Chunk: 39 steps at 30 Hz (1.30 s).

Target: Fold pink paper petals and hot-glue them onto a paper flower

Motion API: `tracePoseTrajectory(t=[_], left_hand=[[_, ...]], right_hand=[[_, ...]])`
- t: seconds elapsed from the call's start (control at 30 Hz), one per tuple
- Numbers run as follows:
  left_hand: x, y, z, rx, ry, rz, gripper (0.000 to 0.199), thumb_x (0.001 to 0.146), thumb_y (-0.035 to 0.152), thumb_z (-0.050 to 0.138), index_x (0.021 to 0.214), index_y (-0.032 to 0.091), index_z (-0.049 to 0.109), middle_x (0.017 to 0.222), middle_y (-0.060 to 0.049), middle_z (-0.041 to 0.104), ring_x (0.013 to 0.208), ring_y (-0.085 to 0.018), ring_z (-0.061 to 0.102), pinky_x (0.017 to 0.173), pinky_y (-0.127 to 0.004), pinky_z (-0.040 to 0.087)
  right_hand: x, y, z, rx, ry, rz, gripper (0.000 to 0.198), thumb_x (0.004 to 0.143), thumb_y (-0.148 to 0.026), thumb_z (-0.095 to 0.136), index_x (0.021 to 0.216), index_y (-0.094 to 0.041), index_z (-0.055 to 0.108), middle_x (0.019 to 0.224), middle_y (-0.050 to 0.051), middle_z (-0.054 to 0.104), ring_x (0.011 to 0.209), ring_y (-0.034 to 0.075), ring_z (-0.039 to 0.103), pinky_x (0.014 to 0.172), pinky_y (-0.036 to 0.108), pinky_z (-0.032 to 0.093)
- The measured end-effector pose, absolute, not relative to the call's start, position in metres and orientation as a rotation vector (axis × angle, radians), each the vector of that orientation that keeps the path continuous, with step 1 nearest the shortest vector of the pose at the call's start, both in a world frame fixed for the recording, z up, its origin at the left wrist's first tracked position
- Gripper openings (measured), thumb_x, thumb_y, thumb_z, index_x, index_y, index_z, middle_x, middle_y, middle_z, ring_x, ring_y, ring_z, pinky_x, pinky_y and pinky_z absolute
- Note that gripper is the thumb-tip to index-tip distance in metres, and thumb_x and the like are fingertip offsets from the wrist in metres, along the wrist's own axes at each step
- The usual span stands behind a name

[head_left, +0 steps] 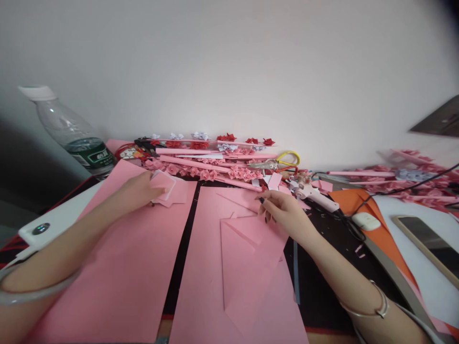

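My left hand (143, 190) is closed on a small stack of pink paper pieces (165, 185) with a pale edge, above a large pink sheet (122, 267). My right hand (281, 210) has its fingers curled together at the upper right corner of a folded pink paper (244, 267). That folded piece lies over another large pink sheet (201, 267), and its right side looks slightly blurred. Dark nails show on the right fingers; the exact contact under them is partly hidden.
Behind the hands lie pink paper flowers (201, 173), rolled paper sticks, yellow-handled scissors (289, 158) and a pink glue gun (317, 196) with a cord. A water bottle (77, 134) leans at left. To the right are a phone (428, 243), an earbud case (366, 220) and orange paper (385, 239).
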<state>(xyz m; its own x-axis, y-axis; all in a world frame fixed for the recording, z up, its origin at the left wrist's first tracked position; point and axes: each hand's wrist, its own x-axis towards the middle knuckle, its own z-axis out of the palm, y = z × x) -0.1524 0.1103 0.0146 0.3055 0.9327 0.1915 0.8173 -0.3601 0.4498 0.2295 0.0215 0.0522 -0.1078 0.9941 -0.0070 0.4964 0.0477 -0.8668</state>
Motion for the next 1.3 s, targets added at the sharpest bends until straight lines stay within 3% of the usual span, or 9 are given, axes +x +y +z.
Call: tracePoseTrajectory(t=[0.13, 0.23, 0.3, 0.4, 0.53, 0.77, 1.07, 1.2, 1.3], left_hand=[[-0.136, 0.098, 0.014, 2.344, 2.049, 0.707, 0.067, 0.074, 0.058, 0.051, 0.133, 0.03, 0.036, 0.103, -0.012, 0.063, 0.095, -0.039, 0.059, 0.072, -0.055, 0.043], [-0.111, 0.082, 0.03, 2.487, 1.974, 0.858, 0.074, 0.076, 0.061, 0.045, 0.139, 0.028, 0.025, 0.135, -0.013, 0.04, 0.122, -0.047, 0.034, 0.091, -0.064, 0.033], [-0.092, 0.071, 0.042, 2.546, 1.886, 0.817, 0.069, 0.08, 0.058, 0.042, 0.139, 0.026, 0.027, 0.142, -0.011, 0.03, 0.127, -0.044, 0.028, 0.1, -0.06, 0.029], [-0.063, 0.053, 0.054, 2.608, 1.587, 0.718, 0.054, 0.089, 0.05, 0.037, 0.136, 0.022, 0.034, 0.145, -0.006, 0.029, 0.131, -0.03, 0.03, 0.109, -0.047, 0.028], [-0.03, 0.025, 0.05, 2.658, 1.134, 0.336, 0.047, 0.096, 0.036, 0.029, 0.14, 0.021, 0.028, 0.149, -0.005, 0.025, 0.135, -0.021, 0.025, 0.109, -0.038, 0.029], [-0.008, 0.002, 0.025, 2.872, 0.807, 0.056, 0.047, 0.096, 0.035, 0.032, 0.138, 0.014, 0.035, 0.147, -0.007, 0.028, 0.135, -0.021, 0.025, 0.111, -0.034, 0.023], [-0.013, 0.0, 0.017, 2.925, 0.809, 0.052, 0.045, 0.096, 0.036, 0.031, 0.138, 0.019, 0.034, 0.145, -0.006, 0.032, 0.134, -0.021, 0.029, 0.109, -0.034, 0.023], [-0.014, -0.001, 0.011, 2.939, 0.807, 0.077, 0.047, 0.096, 0.038, 0.03, 0.14, 0.02, 0.03, 0.146, -0.005, 0.03, 0.135, -0.02, 0.027, 0.11, -0.035, 0.022], [-0.014, -0.001, 0.009, 2.949, 0.811, 0.09, 0.047, 0.096, 0.038, 0.03, 0.14, 0.019, 0.03, 0.146, -0.006, 0.03, 0.134, -0.02, 0.028, 0.109, -0.034, 0.023]], right_hand=[[0.238, 0.022, 0.05, -1.646, -2.021, 0.528, 0.022, 0.075, -0.023, 0.057, 0.097, -0.018, 0.06, 0.084, 0.004, 0.063, 0.076, 0.018, 0.056, 0.07, 0.03, 0.043], [0.24, 0.019, 0.051, -1.658, -2.214, 0.391, 0.028, 0.071, -0.029, 0.067, 0.095, -0.019, 0.059, 0.095, 0.006, 0.063, 0.091, 0.023, 0.052, 0.079, 0.034, 0.041], [0.239, 0.017, 0.051, -1.714, -2.298, 0.362, 0.029, 0.068, -0.031, 0.07, 0.092, -0.019, 0.059, 0.093, 0.007, 0.062, 0.092, 0.025, 0.05, 0.077, 0.034, 0.041], [0.237, 0.013, 0.051, -1.814, -2.375, 0.367, 0.026, 0.067, -0.03, 0.071, 0.086, -0.017, 0.058, 0.089, 0.008, 0.062, 0.087, 0.025, 0.051, 0.071, 0.032, 0.04], [0.235, 0.01, 0.051, -1.893, -2.334, 0.61, 0.014, 0.072, -0.029, 0.063, 0.072, -0.018, 0.054, 0.073, 0.003, 0.058, 0.069, 0.018, 0.052, 0.059, 0.026, 0.035], [0.232, 0.006, 0.051, -1.792, -2.227, 0.703, 0.025, 0.079, -0.024, 0.05, 0.057, -0.019, 0.039, 0.055, -0.004, 0.04, 0.055, 0.011, 0.04, 0.052, 0.022, 0.027], [0.228, 0.006, 0.054, -1.832, -2.234, 0.513, 0.011, 0.082, -0.021, 0.047, 0.075, -0.019, 0.056, 0.067, 0.002, 0.057, 0.061, 0.014, 0.051, 0.055, 0.023, 0.032], [0.22, 0.027, 0.053, -1.57, -2.336, 0.363, 0.02, 0.078, -0.008, 0.047, 0.087, -0.018, 0.062, 0.082, 0.005, 0.064, 0.074, 0.015, 0.055, 0.066, 0.024, 0.038], [0.213, 0.048, 0.047, -1.351, -2.471, 0.431, 0.02, 0.078, -0.007, 0.05, 0.09, -0.017, 0.063, 0.086, 0.005, 0.065, 0.075, 0.014, 0.056, 0.068, 0.023, 0.039]])
